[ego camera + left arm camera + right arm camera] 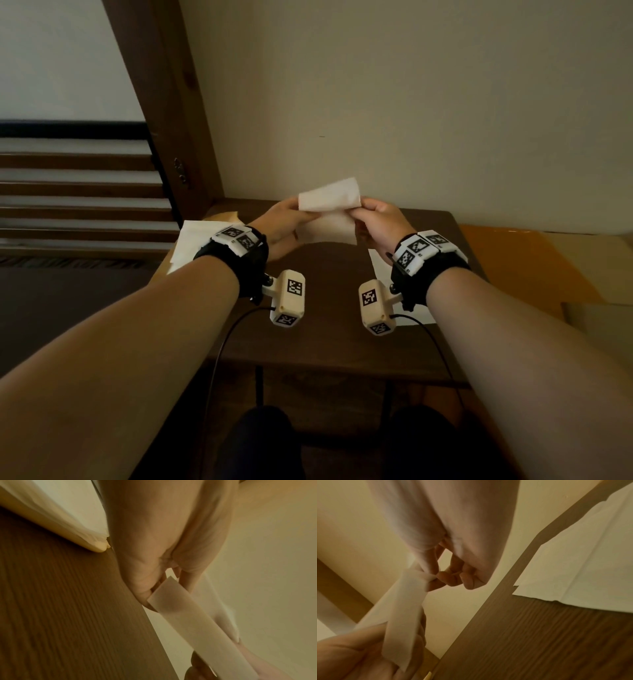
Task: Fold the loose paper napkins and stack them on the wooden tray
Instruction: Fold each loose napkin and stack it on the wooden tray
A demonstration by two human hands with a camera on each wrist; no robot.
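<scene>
Napkin (329,214) held in the air above the surface (325,284), toward 12 o'clock, half folded. Left hand (281,228) pinches its left edge, right hand (378,222) its right edge — fingers of both closed on the paper. Loose napkins (376,270) lie at 3 o'clock; stack (191,245) at 9 o'clock. Risk: uneven pull tears the thin sheet or skews the crease — edges misaligned.

a dark brown wooden table (329,339) with visible grain stands against a plain cream wall (411,102). left of it runs a dark wooden door frame (164,113) with a small metal latch (178,168), and beyond that a row of horizontal wooden slats (75,192). an orange-yellow surface (534,260) lies just beside the table's right edge. black cables (222,346) hang down over the table's front edge.
</scene>
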